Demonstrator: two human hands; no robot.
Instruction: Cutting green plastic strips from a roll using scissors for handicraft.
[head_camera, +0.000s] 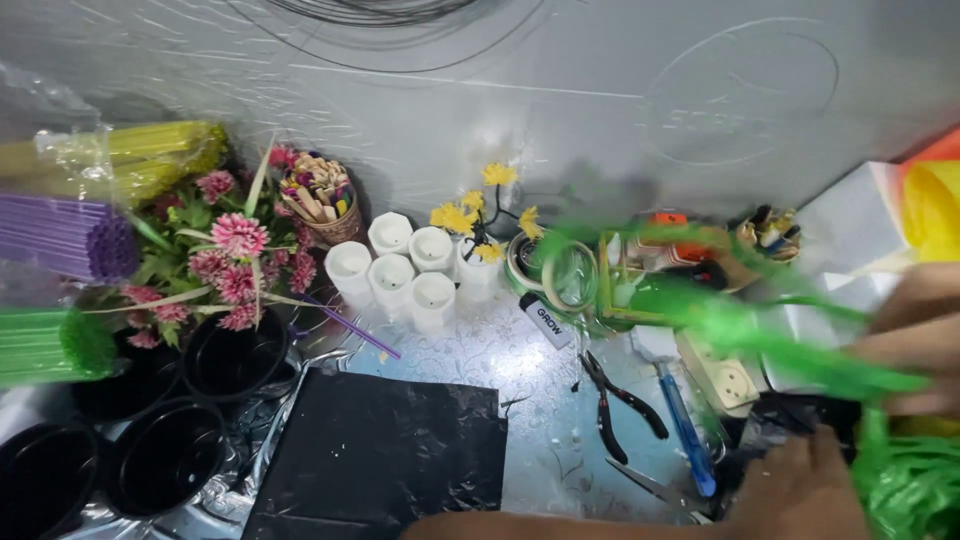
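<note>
left hand: (800, 490) bottom edge, just right of the black-handled pliers (618, 400); fingers curled together, looks pressed on dark material under it. Can't tell if anything is gripped.
right hand: (915, 345) far right, well right of the pliers, motion-blurred; fingers closed around a strip of bright green plastic ribbon (760, 330).
green ribbon: blurred streak from the hand up-left, passing above the pliers; a bunched green mass (915, 490) lies right of the left hand.
pliers: lying flat on the silver patterned tabletop (500, 350), jaws pointing away from the person.
blue-handled tool: (688, 430) just right of the pliers, touching neither hand.
black flat sheet: (385, 450) left of the pliers, on the table.
white candle-shaped cylinders: (405, 270) cluster up-left of the pliers.
pink artificial flower bunch: (225, 265) far left of the pliers, above round black plastic pots (165, 455).
yellow artificial flowers: (475, 215) above the pliers, beside the white cylinders.
white power strip: (725, 375) right of the pliers, under the ribbon.
</note>
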